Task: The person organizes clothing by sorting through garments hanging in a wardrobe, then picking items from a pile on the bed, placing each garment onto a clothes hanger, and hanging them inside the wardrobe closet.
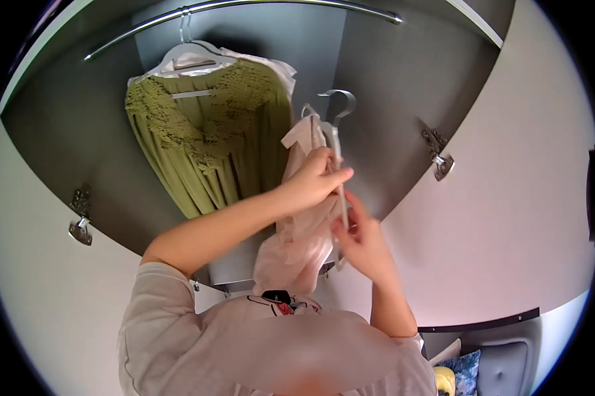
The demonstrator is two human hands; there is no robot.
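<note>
My left hand (314,177) gripped pink garment (304,231) and hanger (337,142) neck. Right hand (362,241) pinched hanger lower, at 5 o'clock from left. Hanger axis ran vertical, hook up. Rail (244,8) lay at 11 o'clock; left hand nearer.

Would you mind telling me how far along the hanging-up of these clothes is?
Done: the green garment hangs on the rail. In hand: the left hand and right hand hold the pink garment and grey hanger. Left: that hanger is not yet on the rail.
</note>
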